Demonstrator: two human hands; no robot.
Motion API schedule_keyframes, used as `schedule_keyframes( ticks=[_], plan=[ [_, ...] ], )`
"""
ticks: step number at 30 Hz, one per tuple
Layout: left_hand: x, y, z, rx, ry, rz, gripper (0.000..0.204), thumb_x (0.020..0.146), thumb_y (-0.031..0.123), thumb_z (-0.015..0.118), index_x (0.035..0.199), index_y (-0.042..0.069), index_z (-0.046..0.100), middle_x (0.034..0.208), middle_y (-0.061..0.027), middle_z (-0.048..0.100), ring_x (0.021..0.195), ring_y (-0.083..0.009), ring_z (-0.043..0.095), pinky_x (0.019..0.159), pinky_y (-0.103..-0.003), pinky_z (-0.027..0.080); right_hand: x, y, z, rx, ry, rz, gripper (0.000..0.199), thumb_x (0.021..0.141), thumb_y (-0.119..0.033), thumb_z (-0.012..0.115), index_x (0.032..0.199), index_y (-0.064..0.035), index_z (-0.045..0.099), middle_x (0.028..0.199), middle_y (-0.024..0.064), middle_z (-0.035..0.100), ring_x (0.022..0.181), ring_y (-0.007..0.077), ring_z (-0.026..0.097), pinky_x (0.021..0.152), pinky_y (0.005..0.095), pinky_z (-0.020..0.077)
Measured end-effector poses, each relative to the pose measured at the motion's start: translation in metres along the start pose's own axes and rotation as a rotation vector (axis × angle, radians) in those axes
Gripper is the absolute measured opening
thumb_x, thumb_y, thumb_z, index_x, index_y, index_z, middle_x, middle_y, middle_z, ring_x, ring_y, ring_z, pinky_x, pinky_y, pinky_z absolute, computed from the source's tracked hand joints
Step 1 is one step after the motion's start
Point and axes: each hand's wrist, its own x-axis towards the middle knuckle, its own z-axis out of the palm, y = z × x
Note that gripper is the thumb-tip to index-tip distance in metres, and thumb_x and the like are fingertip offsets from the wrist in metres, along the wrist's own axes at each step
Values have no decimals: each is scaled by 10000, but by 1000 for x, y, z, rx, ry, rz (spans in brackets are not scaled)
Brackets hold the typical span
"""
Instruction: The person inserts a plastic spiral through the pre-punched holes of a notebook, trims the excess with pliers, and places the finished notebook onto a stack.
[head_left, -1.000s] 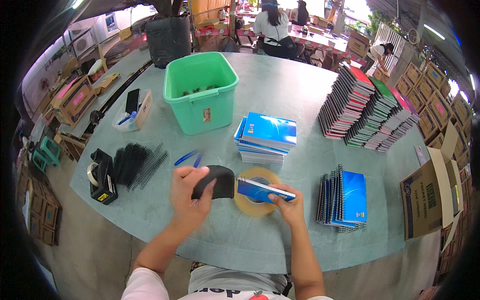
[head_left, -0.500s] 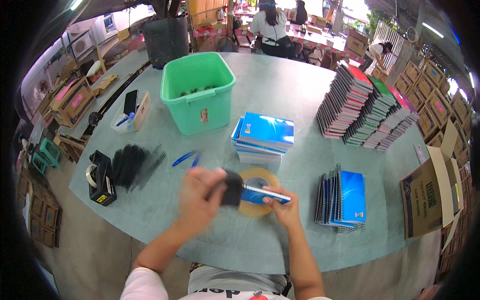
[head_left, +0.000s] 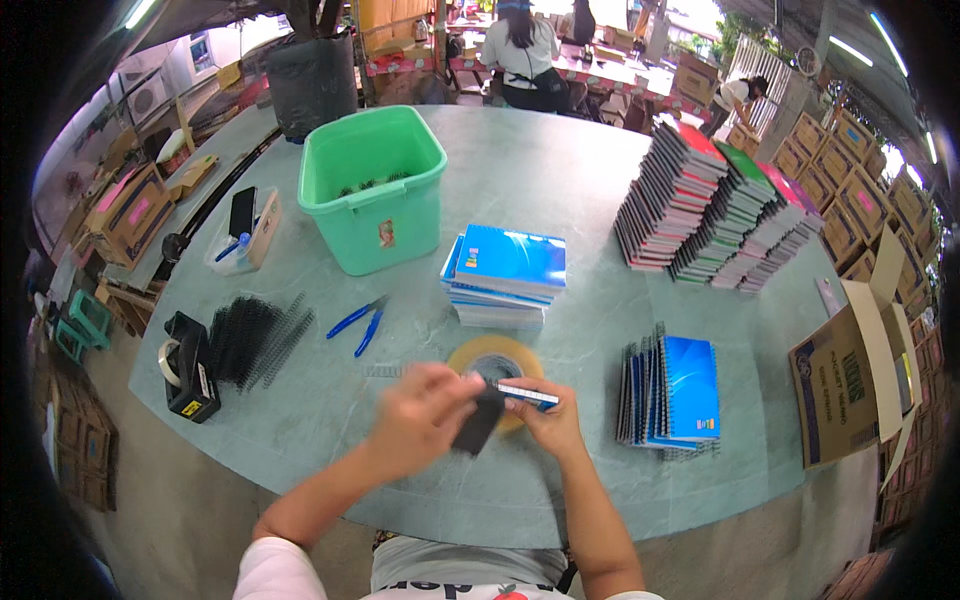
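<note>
While between right fingers [head_left: 526,412], one notebook [head_left: 530,397]

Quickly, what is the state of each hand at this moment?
Left hand: curled, blurred, at a black piece; grip cannot be told.
Right hand: closed, holding a blue notebook.

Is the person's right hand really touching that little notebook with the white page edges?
Touching. The head view shows the right hand gripping the notebook near its right end, the fingers directly against it.
</note>
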Motion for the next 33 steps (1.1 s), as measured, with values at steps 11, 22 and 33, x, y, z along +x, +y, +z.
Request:
schedule_keyframes(
  ticks=[11, 22, 33],
  plan=[
    [16, 3, 0, 90, 76, -7, 335, 669, -9, 709, 980, 104, 661, 884, -76, 565, 758, -226, 574, 644, -316, 478, -3, 3, 2, 5, -76, 13, 261, 797, 55, 619, 1050, -4, 647, 996, 49, 666, 883, 87, 579, 790, 239, 469],
    [16, 17, 12, -119, -146, -76, 329, 701, 23, 696, 1019, 99, 656, 896, -111, 579, 794, -261, 600, 675, -329, 494, -6, 0, 1, -139, -113, 14, 303, 810, 89, 525, 1076, -7, 634, 953, 64, 670, 893, 125, 604, 801, 262, 470],
    [-50, 10, 22, -67, -384, -51, 311, 733, 168, 708, 1026, 91, 641, 1035, -118, 550, 982, -314, 508, 830, -398, 426, -5, -3, 1, 166, -81, -59, 284, 825, 6, 604, 1108, -1, 614, 1105, 118, 635, 1032, 183, 580, 932, 313, 434]
  ],
)
